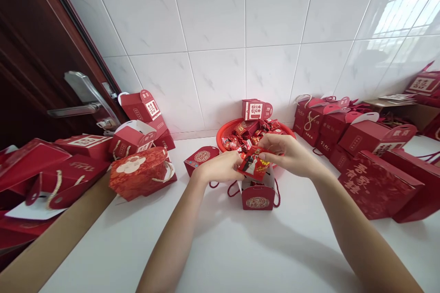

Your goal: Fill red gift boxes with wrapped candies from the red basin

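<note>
Two bare arms (175, 229) reach over the white counter (103, 247). At its far side stands a red basket (220, 139), and before it one open box (257, 199), upright. The left hand (225, 165) and the right hand (288, 153) are nearly closed; they pinch a red packet (255, 165) at its opposite sides, just over the opening of this box. Wrapped sweets (269, 124) lie inside the basket.

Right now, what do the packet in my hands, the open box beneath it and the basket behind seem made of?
Packet: perhaps coated paper or plastic film, smooth-looking, with bright printing. Open box: likely cardboard, smooth dark red, given its flat panels and crisp edges. Basket: probably plastic, bright red, judging by its perforated side.
</note>
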Tool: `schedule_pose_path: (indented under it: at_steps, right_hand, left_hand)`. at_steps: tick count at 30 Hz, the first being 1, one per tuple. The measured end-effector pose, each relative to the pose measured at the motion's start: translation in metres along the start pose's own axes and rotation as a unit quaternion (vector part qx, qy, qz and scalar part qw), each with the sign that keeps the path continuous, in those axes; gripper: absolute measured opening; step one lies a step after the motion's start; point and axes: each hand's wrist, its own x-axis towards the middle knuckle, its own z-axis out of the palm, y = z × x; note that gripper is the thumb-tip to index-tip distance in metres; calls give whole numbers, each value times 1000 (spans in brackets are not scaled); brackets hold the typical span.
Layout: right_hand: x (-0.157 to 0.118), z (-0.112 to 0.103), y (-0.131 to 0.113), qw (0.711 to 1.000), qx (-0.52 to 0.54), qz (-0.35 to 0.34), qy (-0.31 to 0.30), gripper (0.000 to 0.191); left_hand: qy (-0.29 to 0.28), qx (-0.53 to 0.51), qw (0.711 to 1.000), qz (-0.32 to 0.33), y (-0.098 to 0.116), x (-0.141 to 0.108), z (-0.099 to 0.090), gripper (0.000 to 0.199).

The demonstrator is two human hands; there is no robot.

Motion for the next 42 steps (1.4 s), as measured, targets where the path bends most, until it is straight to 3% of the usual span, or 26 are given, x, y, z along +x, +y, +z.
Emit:
schedule_pose_path:
  at_steps: [4,9,12,15,18,23,27,31,34,37,42]
  right_hand:
    - [-3,-2,-3,993,-82,2,-88,9]
    - [-4,3,-1,976,-174,29,-126,17]
    - [-4,12,1,961,-220,63,-153,25]
    - [-4,16,0,951,-266,78,-136,33]
    - [-5,14,-4,953,-267,81,-119,32]
    - [-7,8,-7,943,-258,53,-203,19]
    - [-10,-1,-1,931,-271,89,-227,41]
    - [-15,-16,4,944,-210,75,-241,60]
    - [-16,-22,6,948,-168,70,-259,65]
    - [-14,-17,5,950,-175,94,-239,57]
    - [-10,-3,0,944,-219,99,-226,49]
  left_hand:
    - [-32,48,998,14,-4,0,-2,6]
    - [-36,43,997,46,-6,0,-3,49]
    - [-62,42,996,41,-4,0,-3,60]
    - [-55,50,997,26,-6,-1,-2,67]
    - [-53,76,996,10,-9,-1,1,69]
    - [-59,96,993,15,-8,-2,3,60]
    - [-64,120,991,12,-1,-6,4,49]
    - [-37,119,992,-26,12,-11,9,41]
    - [-20,79,997,-2,22,-13,15,36]
    - [-42,31,998,45,28,-13,20,43]
    - [-84,14,996,35,26,-9,18,63]
